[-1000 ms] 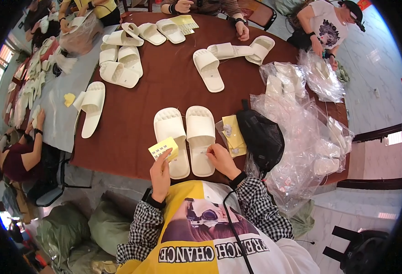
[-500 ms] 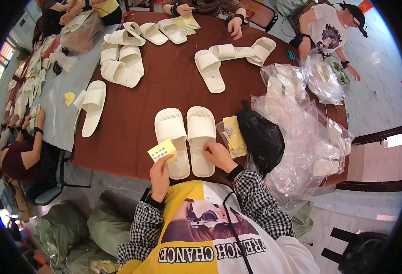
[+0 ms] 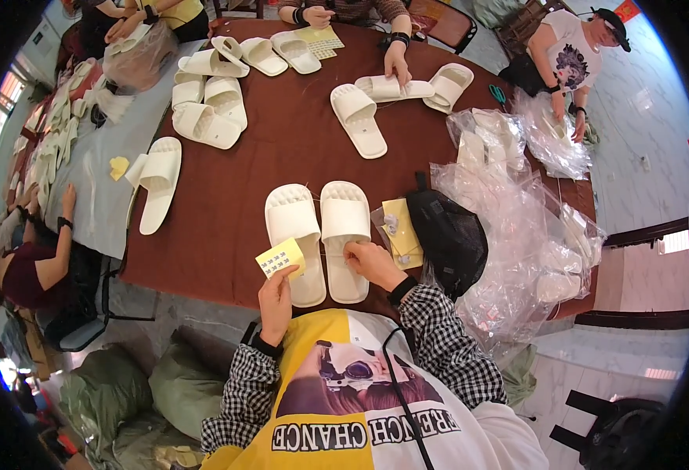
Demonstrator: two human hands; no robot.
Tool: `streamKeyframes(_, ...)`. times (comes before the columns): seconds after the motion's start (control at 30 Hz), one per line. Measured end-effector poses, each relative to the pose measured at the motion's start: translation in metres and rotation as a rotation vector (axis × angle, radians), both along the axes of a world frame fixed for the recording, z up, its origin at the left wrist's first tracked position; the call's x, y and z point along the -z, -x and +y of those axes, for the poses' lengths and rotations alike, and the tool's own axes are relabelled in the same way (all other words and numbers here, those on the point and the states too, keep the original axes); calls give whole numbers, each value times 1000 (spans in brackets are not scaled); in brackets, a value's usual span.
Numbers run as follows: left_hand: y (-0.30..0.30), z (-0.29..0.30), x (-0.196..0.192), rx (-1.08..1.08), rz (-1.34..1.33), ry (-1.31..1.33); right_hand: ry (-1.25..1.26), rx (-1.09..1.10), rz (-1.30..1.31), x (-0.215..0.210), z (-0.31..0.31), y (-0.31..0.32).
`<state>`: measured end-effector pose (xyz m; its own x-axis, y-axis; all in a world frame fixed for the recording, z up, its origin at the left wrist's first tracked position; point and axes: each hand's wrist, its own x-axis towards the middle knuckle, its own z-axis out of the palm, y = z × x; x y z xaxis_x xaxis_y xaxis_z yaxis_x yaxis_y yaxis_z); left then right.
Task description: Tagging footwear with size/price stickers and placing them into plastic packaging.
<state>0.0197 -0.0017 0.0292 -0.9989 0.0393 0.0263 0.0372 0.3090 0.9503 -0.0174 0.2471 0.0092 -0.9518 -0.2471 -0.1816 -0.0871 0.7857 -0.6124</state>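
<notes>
Two white slippers lie side by side in front of me, toes pointing away: the left slipper [image 3: 292,217] and the right slipper [image 3: 344,213]. My left hand [image 3: 275,301] pinches a small yellow sticker sheet [image 3: 275,258] with rows of dark marks, held over the left slipper's edge. My right hand [image 3: 373,262] is over the right slipper's insole, its thumb and fingertips pressed together there. Whatever those fingertips hold, if anything, is too small to make out.
Right of the slippers lie yellow sheets [image 3: 402,227], a black bag [image 3: 448,239] and clear plastic bags of slippers [image 3: 489,243]. More slippers [image 3: 207,125] sit at the far left, others [image 3: 358,117] farther ahead. Across the brown table [image 3: 282,157], a person's hand [image 3: 396,63] touches a slipper.
My right hand has shifted very slightly left over the insole. Across the table, a person's hand has come down onto a slipper. The person at right has brought both hands to a plastic bag.
</notes>
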Motion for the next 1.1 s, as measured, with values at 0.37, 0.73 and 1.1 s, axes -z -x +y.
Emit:
streamKeyframes(0.37,0,0,1,4,-2,-5,-119,145,16,6,-12,-8)
streamKeyframes(0.73,0,0,4,8,16,5,-82,242,46,9,-19,-14)
streamKeyframes(1.1,0,0,1,12,-29,11,164,407,52,14,-18,-25)
